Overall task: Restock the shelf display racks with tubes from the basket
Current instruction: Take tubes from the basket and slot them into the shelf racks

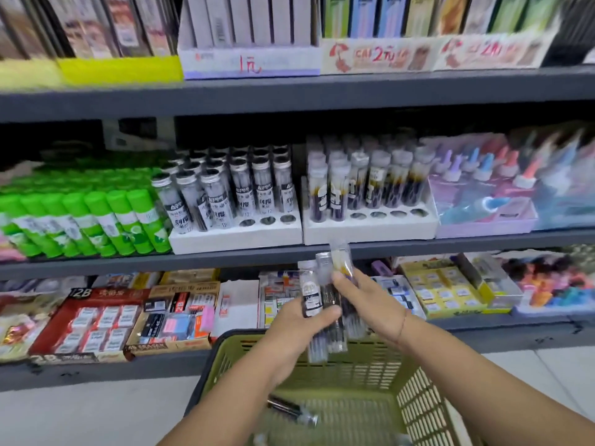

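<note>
Above the green basket [415,397], my left hand [299,326] grips a bunch of clear tubes [310,294] that stand upright. My right hand [370,300] holds one tube [343,259] of the bunch, its top pointing up toward the shelf. On the middle shelf stand two white foam racks: the left rack [235,236] with silver-capped tubes and three empty front holes, the right rack [370,230] with dark-filled tubes and several empty front holes. A loose tube [289,410] lies on the basket floor.
Green glue sticks [90,220] fill the shelf left of the racks. Pastel bottles in a tray [483,201] stand to the right. Eraser boxes [96,320] line the lower shelf behind the basket. Boxed packs fill the top shelf [251,62].
</note>
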`<state>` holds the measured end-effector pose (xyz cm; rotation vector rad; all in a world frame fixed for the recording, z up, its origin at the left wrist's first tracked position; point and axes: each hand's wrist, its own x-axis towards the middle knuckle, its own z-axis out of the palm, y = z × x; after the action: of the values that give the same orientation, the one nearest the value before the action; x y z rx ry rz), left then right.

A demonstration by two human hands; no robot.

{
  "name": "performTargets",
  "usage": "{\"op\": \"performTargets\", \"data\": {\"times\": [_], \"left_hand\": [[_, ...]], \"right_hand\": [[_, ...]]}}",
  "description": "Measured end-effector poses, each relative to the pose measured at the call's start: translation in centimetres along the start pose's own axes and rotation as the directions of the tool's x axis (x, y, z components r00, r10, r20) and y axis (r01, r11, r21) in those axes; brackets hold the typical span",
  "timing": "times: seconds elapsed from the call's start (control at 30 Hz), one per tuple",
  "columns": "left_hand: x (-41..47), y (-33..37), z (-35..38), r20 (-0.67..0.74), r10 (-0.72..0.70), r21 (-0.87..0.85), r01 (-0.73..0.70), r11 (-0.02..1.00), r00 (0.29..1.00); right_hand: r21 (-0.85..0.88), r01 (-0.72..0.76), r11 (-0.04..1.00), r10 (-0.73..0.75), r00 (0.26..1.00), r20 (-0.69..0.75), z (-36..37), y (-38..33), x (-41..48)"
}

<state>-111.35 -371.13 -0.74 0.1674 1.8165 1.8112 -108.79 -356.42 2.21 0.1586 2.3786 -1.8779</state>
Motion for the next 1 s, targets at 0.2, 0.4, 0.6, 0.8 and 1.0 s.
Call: {"op": "performTargets", "data": {"times": [0.2, 0.4, 0.6, 0.8, 1.0], "left_hand": [[2.0, 3.4, 1.1, -0.171, 0.307, 0.334, -0.238, 0.912, 0.936], [2.7, 5.5, 1.6, -0.190, 0.517, 0.479, -0.381, 0.791, 0.834], [4.1, 5.3, 1.0, -0.154, 0.629, 0.564, -0.455, 0.689, 0.762], [5.3, 4.1, 0.0, -0.114, 0.648, 0.630, -0.449, 0.634, 0.753], [5.5, 4.0, -0.3, -0.094, 0.657, 0.666, -0.443, 0.600, 0.748]], "right_hand": [[-0.102, 0.166, 0.981, -0.190, 0.934, -0.304, -4.7, -3.8, 1.8], [-0.406, 0.294, 0.866, -0.451, 0.810, -0.375, -8.4, -7.8, 4.5], [-0.550, 0.203, 0.810, -0.465, 0.793, -0.393, -8.4, -8.3, 6.4], [-0.678, 0.111, 0.727, -0.500, 0.762, -0.412, -8.2, -8.5, 6.2], [-0.680, 0.152, 0.717, -0.521, 0.766, -0.378, -8.8, -8.2, 6.5]]}}
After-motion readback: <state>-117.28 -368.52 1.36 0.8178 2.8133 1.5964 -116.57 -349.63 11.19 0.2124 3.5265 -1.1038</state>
